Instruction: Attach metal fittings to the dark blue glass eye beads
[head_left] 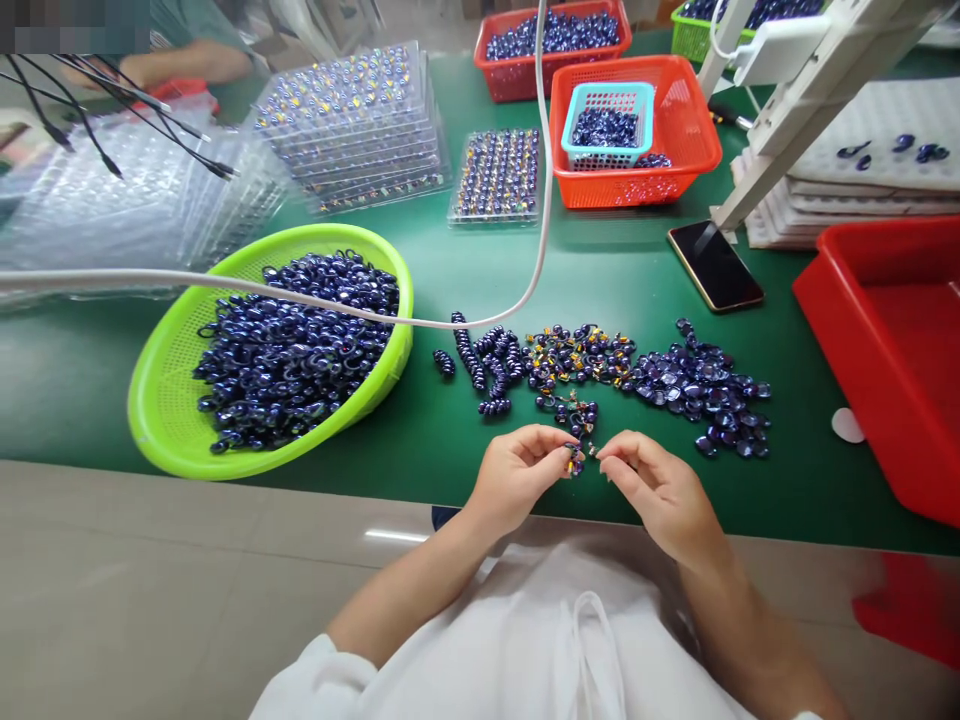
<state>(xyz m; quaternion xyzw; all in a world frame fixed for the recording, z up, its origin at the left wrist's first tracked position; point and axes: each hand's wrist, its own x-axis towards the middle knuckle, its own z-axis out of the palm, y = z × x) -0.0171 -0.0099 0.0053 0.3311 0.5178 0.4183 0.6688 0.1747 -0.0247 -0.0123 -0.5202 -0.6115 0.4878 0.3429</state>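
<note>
At the table's near edge, my left hand pinches a small shiny dark blue piece with gold-coloured bits between thumb and fingertips. Close beside it, the thumb and fingertips of my right hand are closed around a tiny light-coloured bit, too small to name. Just beyond my fingers is a small cluster of dark blue pieces. Behind that lie a pile of blue-and-gold pieces, rows of stacked dark blue rings to the left, and flat dark blue pieces to the right.
A green basket of dark blue rings stands left. A white cable hangs across the table. Filled clear trays, red baskets, a phone and a red bin surround the work area. Another person's arm shows far left.
</note>
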